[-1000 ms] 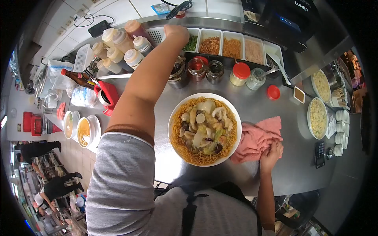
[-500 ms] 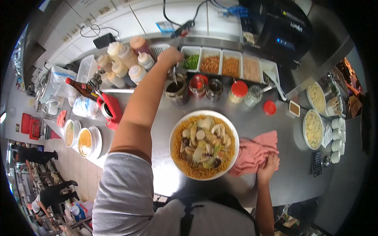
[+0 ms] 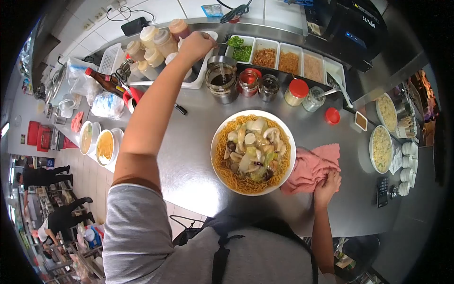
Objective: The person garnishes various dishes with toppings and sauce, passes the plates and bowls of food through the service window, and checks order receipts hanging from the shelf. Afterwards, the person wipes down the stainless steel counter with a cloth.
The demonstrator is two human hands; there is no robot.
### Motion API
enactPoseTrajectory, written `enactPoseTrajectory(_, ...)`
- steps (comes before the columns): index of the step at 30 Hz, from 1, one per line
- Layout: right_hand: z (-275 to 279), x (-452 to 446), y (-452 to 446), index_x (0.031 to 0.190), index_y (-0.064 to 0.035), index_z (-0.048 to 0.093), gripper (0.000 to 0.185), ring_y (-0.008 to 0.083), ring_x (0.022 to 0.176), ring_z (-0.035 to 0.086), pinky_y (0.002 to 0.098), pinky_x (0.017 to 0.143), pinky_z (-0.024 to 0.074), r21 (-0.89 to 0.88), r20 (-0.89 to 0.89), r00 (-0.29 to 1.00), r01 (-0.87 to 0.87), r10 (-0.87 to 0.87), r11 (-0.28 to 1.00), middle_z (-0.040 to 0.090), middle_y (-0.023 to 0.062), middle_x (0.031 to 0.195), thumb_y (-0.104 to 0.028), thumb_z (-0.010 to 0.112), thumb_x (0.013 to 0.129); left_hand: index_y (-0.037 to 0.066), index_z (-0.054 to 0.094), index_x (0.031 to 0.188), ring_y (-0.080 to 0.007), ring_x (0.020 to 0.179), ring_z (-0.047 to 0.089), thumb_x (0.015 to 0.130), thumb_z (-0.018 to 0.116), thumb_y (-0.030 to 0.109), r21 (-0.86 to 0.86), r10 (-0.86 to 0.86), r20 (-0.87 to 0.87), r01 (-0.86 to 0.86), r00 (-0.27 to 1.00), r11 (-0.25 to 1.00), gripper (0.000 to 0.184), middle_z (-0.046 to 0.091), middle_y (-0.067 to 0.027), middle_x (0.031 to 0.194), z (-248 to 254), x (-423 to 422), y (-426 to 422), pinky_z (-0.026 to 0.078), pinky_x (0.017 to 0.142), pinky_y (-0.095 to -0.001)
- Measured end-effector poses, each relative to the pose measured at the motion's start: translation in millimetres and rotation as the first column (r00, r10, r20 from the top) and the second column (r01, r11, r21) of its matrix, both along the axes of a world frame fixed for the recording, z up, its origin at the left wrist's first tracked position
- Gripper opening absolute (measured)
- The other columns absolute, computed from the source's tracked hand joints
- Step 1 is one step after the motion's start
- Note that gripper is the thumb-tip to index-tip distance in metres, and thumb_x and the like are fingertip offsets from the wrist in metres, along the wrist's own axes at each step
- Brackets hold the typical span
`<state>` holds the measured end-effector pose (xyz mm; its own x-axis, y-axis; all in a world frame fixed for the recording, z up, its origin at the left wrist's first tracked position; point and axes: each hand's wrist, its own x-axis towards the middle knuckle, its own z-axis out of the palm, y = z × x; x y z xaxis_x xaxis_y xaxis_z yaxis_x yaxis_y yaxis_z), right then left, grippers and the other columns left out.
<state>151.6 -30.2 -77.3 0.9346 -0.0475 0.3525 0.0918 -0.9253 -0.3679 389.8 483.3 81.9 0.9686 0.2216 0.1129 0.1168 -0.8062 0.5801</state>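
Observation:
My left hand (image 3: 196,46) reaches over the squeeze bottles, its fingers pinched together beside the tray of chopped green onions (image 3: 242,52). A grey piece shows by the fingertips, but what they hold is unclear. Just below that hand is an open jar of dark sauce (image 3: 221,85) with a spoon standing in it. My right hand (image 3: 327,187) has its fingers curled on a crumpled pink cloth (image 3: 307,171) on the steel counter. Left of the cloth, a white plate (image 3: 292,149) carries crispy noodles (image 3: 223,171) topped with mushrooms and vegetables in sauce (image 3: 255,142).
More topping trays (image 3: 288,63) line the back, with lidded jars (image 3: 297,92) before them. Squeeze bottles (image 3: 153,57) crowd the back left. Soup bowls (image 3: 105,147) stand far left, rice plates (image 3: 381,149) far right. A black printer (image 3: 347,38) sits back right; two people are away at left.
The view has shifted, so the plate and counter sit higher in it. My left hand stays by the green onions, where a clump now shows raised. My right hand remains on the cloth.

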Motion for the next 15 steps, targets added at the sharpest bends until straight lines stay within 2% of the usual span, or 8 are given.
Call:
enactPoseTrajectory(3, -1.0, -0.4, -2.5, 0.093, -0.0039, 0.058, 0.027, 0.0339, 0.096, 0.047, 0.042, 0.086, 0.0352, 0.002, -0.025, 1.0, 0.001, -0.001, 1.0, 0.054, 0.0132, 0.1, 0.006, 0.049, 0.069, 0.006, 0.072, 0.086, -0.0194, 0.07, 0.064, 0.08, 0.064, 0.018, -0.103, -0.101, 0.041, 0.105, 0.994, 0.989, 0.016, 0.069, -0.0117, 0.075, 20.8, -57.0, -20.0, 0.05, 0.068, -0.0328)
enactPoseTrajectory(6, -4.9, -0.6, -5.1, 0.093, -0.0043, 0.058, 0.027, 0.034, 0.097, 0.047, 0.0417, 0.086, 0.0354, -0.008, 0.015, 1.0, -0.018, 0.018, 1.0, 0.054, 0.013, 0.1, 0.006, 0.05, 0.069, 0.005, 0.07, 0.089, -0.0142, 0.066, 0.06, 0.081, 0.063, 0.011, -0.196, -0.207, 0.065, 0.215, 0.976, 0.957, 0.012, 0.067, -0.0079, 0.073, 29.0, -121.1, -45.6, 0.047, 0.064, -0.0298)
enactPoseTrajectory(8, -6.1, 0.0, -6.6, 0.094, -0.0051, 0.058, 0.027, 0.0339, 0.098, 0.047, 0.042, 0.086, 0.0354, 0.006, 0.01, 1.0, -0.024, 0.024, 1.0, 0.054, 0.0126, 0.101, 0.006, 0.051, 0.069, 0.005, 0.069, 0.092, -0.0131, 0.065, 0.06, 0.082, 0.063, 0.009, -0.201, -0.237, -0.034, 0.226, 0.971, 0.953, 0.013, 0.067, -0.0084, 0.072, 28.9, -157.8, -60.0, 0.047, 0.062, -0.029)
enactPoseTrajectory(11, -4.0, -2.0, -6.2, 0.093, -0.0054, 0.058, 0.027, 0.0336, 0.099, 0.047, 0.0418, 0.085, 0.0353, 0.005, 0.006, 1.0, -0.027, 0.027, 1.0, 0.054, 0.012, 0.102, 0.006, 0.051, 0.069, -0.001, 0.065, 0.095, -0.005, 0.075, 0.053, 0.087, 0.059, 0.002, -0.267, -0.206, -0.119, 0.168, 0.971, 0.949, 0.011, 0.066, -0.002, 0.081, 34.1, -206.6, -90.1, 0.044, 0.07, -0.0218)
enactPoseTrajectory(14, -2.4, -2.8, -6.1, 0.093, -0.0059, 0.058, 0.026, 0.033, 0.099, 0.047, 0.0413, 0.085, 0.0351, 0.015, -0.006, 1.0, -0.024, 0.025, 1.0, 0.053, 0.0108, 0.102, 0.006, 0.051, 0.07, -0.001, 0.065, 0.097, -0.0047, 0.073, 0.052, 0.086, 0.059, 0.0, -0.186, -0.172, -0.158, 0.142, 0.972, 0.972, 0.012, 0.065, -0.0027, 0.078, 41.3, -237.5, -117.9, 0.043, 0.068, -0.0213)
enactPoseTrajectory(15, -2.1, -3.0, -6.0, 0.092, -0.0062, 0.058, 0.026, 0.0327, 0.099, 0.047, 0.0411, 0.085, 0.035, 0.022, -0.009, 1.0, -0.023, 0.023, 0.999, 0.053, 0.0103, 0.101, 0.006, 0.052, 0.07, -0.001, 0.065, 0.097, -0.0067, 0.071, 0.054, 0.086, 0.06, 0.0, -0.185, -0.17, -0.063, 0.156, 0.983, 0.97, 0.012, 0.067, -0.0052, 0.077, 33.1, -243.5, -120.9, 0.045, 0.066, -0.023)
